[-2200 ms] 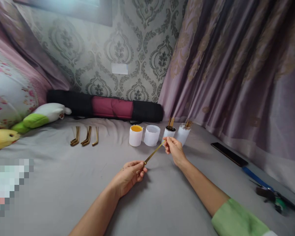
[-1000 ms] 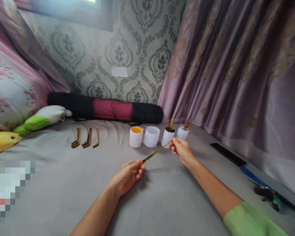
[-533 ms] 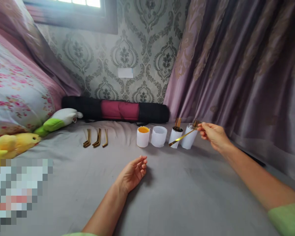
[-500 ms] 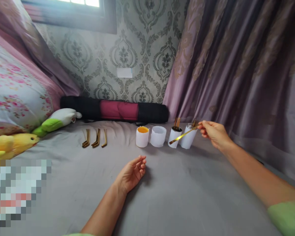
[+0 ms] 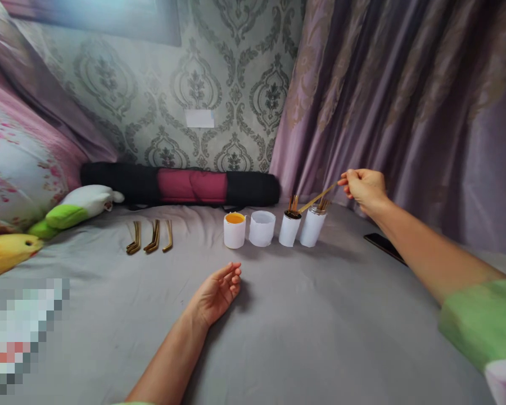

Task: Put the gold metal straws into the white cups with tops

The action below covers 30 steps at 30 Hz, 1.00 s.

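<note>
My right hand (image 5: 364, 187) is raised at the right, thumb and fingers pinching one end of a thin gold metal straw (image 5: 319, 198). The straw slants down to the left, its lower end at the dark mouth of a narrow white-wrapped container (image 5: 289, 232) with several thin sticks upright in it. Beside that stands another narrow white container (image 5: 313, 229), also holding several straws. My left hand (image 5: 219, 293) rests on the grey sheet, palm partly up, fingers loosely curled and holding nothing. Several bent gold straws (image 5: 152, 236) lie in three groups at the left.
Left of the narrow containers stand a white cup (image 5: 262, 230) and a white cup with an orange inside (image 5: 235, 233). A black phone (image 5: 383, 247) lies under my right forearm. A black and maroon roll (image 5: 191, 185) lies along the wall. Plush toys (image 5: 82, 202) sit at the left.
My right hand has risen, lifting the near end of the straw; its other end has gone from in front of the narrow container to its mouth. My left hand stays put while the view shifts right.
</note>
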Tool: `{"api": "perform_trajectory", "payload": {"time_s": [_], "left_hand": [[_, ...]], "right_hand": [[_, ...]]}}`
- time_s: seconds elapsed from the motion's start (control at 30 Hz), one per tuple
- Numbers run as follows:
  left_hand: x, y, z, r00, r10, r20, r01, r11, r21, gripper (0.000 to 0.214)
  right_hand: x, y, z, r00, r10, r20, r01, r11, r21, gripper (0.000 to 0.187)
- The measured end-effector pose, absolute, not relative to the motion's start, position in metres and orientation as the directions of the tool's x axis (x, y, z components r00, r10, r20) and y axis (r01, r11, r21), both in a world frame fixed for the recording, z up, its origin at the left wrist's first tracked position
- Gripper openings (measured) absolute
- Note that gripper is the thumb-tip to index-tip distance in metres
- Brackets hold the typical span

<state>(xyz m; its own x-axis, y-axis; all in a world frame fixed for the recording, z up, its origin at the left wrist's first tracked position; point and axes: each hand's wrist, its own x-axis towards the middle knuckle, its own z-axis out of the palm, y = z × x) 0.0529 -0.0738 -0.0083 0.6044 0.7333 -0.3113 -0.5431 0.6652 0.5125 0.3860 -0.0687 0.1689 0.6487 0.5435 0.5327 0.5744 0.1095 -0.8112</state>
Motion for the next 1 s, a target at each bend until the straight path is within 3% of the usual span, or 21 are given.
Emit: {"api": "perform_trajectory", "payload": {"time_s": [0.3,0.67,1.0], "left_hand": [[0.053,-0.074,-0.008,0.601,0.73,-0.326,-0.531,0.669,0.52,0.013],[0.053,-0.073,-0.011,0.598,0.731,-0.328,-0.534,0.669,0.516,0.016],[0.054,-0.076,-0.006,0.589,0.732,-0.342,-0.533,0.67,0.517,0.013]], "right_hand": [[0.379,-0.048,0.168,0.501,0.511,0.699,0.82,-0.021,-0.573,0.026],[0.391,-0.045,0.167,0.468,0.481,0.741,0.877,-0.148,-0.457,0.027],[0.382,-0.042,0.172,0.396,0.589,0.704,0.904,-0.116,-0.412,0.026]]}}
